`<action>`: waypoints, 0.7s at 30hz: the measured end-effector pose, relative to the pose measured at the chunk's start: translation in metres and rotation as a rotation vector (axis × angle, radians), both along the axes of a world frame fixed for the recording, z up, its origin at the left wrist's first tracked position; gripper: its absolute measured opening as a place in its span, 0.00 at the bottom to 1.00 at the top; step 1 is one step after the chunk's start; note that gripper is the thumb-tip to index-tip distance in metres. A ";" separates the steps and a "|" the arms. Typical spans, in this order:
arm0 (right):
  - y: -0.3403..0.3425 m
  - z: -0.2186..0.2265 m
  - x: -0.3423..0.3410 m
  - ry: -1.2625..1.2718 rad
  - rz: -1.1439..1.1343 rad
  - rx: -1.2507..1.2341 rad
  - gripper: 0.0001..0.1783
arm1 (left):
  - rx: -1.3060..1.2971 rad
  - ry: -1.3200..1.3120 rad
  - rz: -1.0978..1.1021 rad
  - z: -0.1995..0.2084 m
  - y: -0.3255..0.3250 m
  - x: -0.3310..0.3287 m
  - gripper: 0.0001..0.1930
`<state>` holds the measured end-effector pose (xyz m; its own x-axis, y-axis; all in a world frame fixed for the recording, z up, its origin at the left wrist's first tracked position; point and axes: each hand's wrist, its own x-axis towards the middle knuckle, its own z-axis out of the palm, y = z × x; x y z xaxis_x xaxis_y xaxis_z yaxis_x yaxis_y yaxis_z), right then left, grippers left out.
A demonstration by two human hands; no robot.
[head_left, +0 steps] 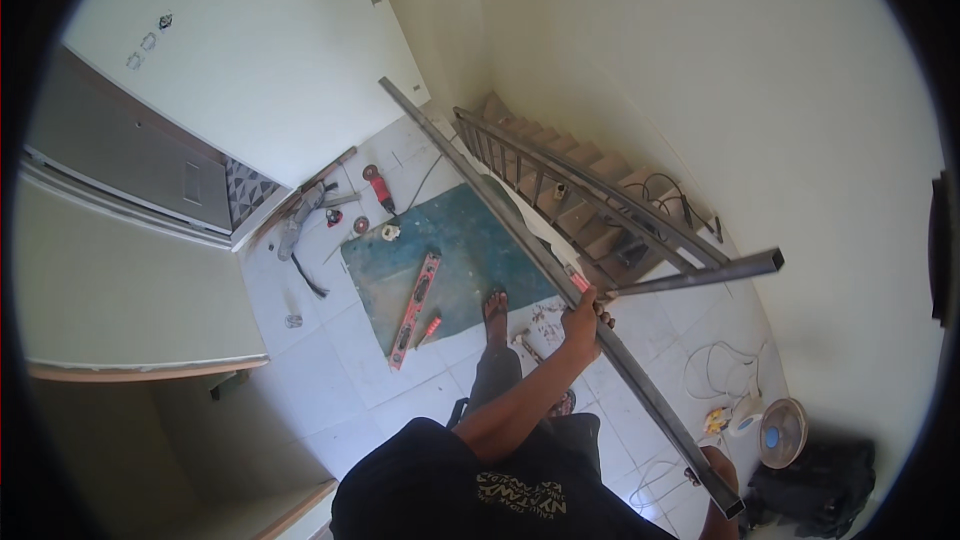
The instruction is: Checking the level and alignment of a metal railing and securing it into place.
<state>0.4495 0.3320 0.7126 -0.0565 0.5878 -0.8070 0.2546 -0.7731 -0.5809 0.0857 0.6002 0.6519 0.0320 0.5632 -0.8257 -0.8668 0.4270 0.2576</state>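
Note:
A long grey square metal tube (520, 230) runs slantwise across the view, from the far left down to the near right. My left hand (585, 318) is wrapped round it near the middle of its length. Close to its near open end, my right hand (716, 464) grips the tube, the fingers partly hidden beneath it. A small red object (578, 281) shows just beyond my left hand; I cannot tell whether it touches the tube. Beyond lies the metal stair railing (600, 195), with a square-tube end (765, 261) pointing right.
Stairs (590, 155) descend behind the railing. A teal board (460, 240) on the tiled floor carries a red spirit level (415, 310). A red angle grinder (379, 190) and a grey power tool (300, 225) lie farther left. At right are a fan (782, 433), a black bag (825, 485) and cables.

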 end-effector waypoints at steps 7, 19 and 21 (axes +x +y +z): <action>-0.064 0.056 0.036 -0.344 0.241 0.378 0.08 | -0.056 -0.121 0.059 0.017 -0.115 0.043 0.15; -0.113 0.010 0.047 -0.444 0.379 0.164 0.09 | -0.167 -0.207 0.174 -0.008 -0.258 -0.007 0.13; -0.119 -0.011 0.036 -0.461 0.163 -0.189 0.10 | -0.191 -0.186 0.205 -0.007 -0.281 -0.028 0.13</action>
